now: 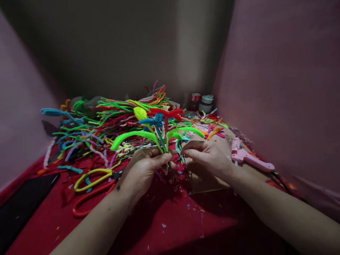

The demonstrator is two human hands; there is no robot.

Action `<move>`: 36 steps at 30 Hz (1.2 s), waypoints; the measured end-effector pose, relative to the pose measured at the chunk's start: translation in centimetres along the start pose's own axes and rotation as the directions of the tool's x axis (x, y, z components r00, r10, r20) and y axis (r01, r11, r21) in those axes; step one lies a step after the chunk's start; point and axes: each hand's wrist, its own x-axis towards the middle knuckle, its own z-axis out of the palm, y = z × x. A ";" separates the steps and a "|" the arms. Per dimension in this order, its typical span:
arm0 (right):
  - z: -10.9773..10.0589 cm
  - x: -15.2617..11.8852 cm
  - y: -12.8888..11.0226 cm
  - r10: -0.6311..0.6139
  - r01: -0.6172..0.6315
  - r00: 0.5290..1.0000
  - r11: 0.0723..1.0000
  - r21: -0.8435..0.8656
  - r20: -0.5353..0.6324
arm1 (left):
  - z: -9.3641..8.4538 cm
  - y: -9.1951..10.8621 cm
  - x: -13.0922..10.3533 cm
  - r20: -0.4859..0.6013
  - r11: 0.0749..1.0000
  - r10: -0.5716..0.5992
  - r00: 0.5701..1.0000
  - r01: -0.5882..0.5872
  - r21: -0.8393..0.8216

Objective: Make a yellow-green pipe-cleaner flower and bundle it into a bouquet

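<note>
My left hand [151, 164] is closed around the stems of a small bouquet of pipe-cleaner flowers [159, 124], held upright over the table. Its blooms are a yellow bud, a blue flower [156, 119] and a red flower [167, 113]. Long bright green leaves [135, 135] arch out to both sides. Just right of the stems is my right hand [208, 156], its fingers curled and the thumb close to the index finger. Whatever may be between those fingertips is hidden. The stems' lower ends show dimly beneath my left hand.
Scissors [92, 180] with yellow and red handles lie left of my left arm. A pink glue gun [247, 157] rests at right near cardboard [207, 180]. Behind are piled pipe cleaners [119, 109] and a lidded cup [206, 103]. A black flat object [29, 194] lies at left.
</note>
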 end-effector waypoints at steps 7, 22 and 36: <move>0.4 -0.7 -1.0 -0.165 0.165 0.986 0.986 0.014 0.032 | -0.4 0.1 -0.1 0.023 0.984 0.007 1.000 -0.011 0.176; 2.0 -0.6 0.0 0.072 -0.080 0.995 0.992 0.097 0.074 | 0.3 -0.1 0.0 0.035 0.954 -0.046 0.998 0.034 0.298; 2.5 -0.4 0.4 0.054 -0.050 0.997 0.996 0.071 -0.056 | 0.1 -0.7 0.2 0.039 0.966 0.056 0.998 -0.064 0.250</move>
